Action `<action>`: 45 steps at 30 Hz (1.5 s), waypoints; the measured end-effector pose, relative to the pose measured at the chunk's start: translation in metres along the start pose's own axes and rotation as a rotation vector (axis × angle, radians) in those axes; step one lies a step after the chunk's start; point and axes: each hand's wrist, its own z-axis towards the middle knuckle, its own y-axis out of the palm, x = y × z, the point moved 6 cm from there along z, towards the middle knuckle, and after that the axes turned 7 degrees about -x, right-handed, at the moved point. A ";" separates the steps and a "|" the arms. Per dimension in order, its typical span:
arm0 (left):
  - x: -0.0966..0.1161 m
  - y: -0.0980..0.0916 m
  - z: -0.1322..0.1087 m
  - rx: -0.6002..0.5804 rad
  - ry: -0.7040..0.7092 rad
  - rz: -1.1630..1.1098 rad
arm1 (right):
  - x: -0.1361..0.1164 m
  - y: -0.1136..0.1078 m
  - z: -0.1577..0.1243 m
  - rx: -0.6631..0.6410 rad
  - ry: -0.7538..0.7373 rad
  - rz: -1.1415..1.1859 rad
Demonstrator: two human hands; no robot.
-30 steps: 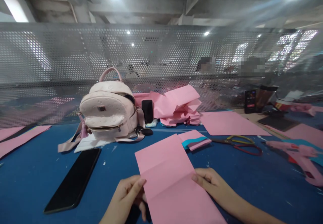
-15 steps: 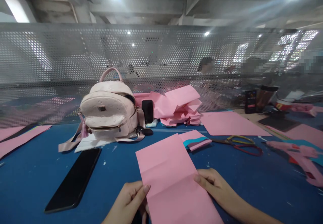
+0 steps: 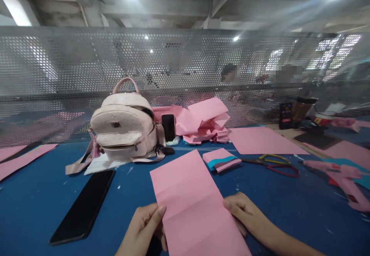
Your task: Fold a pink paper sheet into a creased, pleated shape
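Observation:
A pink sheet of paper [image 3: 190,202] with crosswise creases is held up above the blue table, tilted with its far end to the left. My left hand [image 3: 144,225] pinches its left edge, thumb on top. On the opposite edge, my right hand [image 3: 243,211] grips the sheet between thumb and curled fingers. Just beyond the sheet lies a folded pink paper piece [image 3: 222,160] with a blue strip across it. Scissors [image 3: 271,163] with yellow and red handles rest to the right of that piece. The sheet's near end runs out of view.
A black phone [image 3: 83,206] lies at the left, with a pale backpack [image 3: 124,129] behind it. Crumpled pink paper [image 3: 205,119] and a flat pink sheet [image 3: 266,140] are at the back. A pink glue gun [image 3: 341,177] lies right. A perforated metal screen [image 3: 185,63] stands behind.
Both hands keep hold of the pink sheet, which has shifted slightly left. The folded piece with the blue strip is now more fully uncovered. The view has turned a little.

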 end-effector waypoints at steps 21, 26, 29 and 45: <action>-0.001 -0.006 0.001 0.064 -0.008 -0.100 | -0.006 0.007 -0.001 -0.119 -0.025 -0.027; -0.002 -0.005 0.001 0.043 -0.003 -0.103 | -0.002 0.006 -0.001 -0.096 -0.003 -0.060; -0.001 -0.005 0.001 0.048 -0.003 -0.096 | -0.002 0.007 -0.002 -0.123 0.011 -0.041; -0.004 -0.010 0.001 0.152 -0.017 -0.183 | -0.003 0.007 0.000 -0.115 -0.019 -0.059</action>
